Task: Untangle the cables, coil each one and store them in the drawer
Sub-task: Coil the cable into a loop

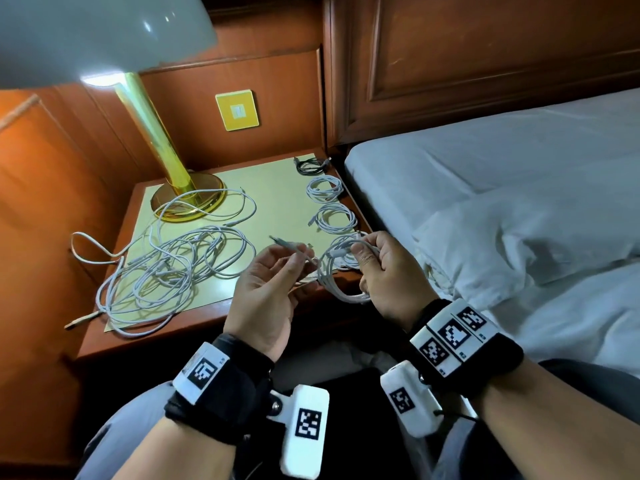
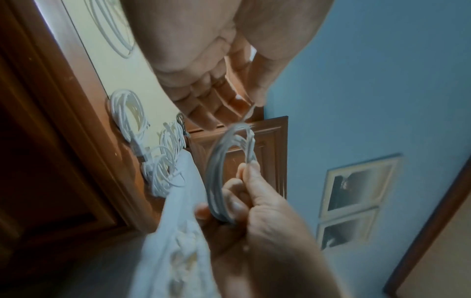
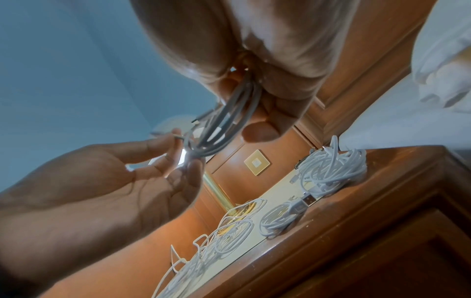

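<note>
A half-wound white cable coil (image 1: 329, 278) hangs between my hands in front of the nightstand (image 1: 277, 188). My right hand (image 1: 363, 254) grips the coil's loops in its curled fingers; the right wrist view shows the bundle (image 3: 229, 121) running through that fist. My left hand (image 1: 298, 261) pinches the same cable's free end, and its plug (image 1: 277, 239) sticks out to the left. A big tangle of white cables (image 1: 173, 268) lies on the nightstand's left half. Wound white coils (image 1: 323, 188) (image 1: 336, 218) and a black coil (image 1: 310, 166) line its right edge.
A brass lamp base (image 1: 188, 199) stands at the back left of the nightstand, with cable draped round it. One cable end (image 1: 79, 320) hangs over the front left edge. The bed with white sheets (image 1: 485, 168) borders the right side. Wood panelling rises behind.
</note>
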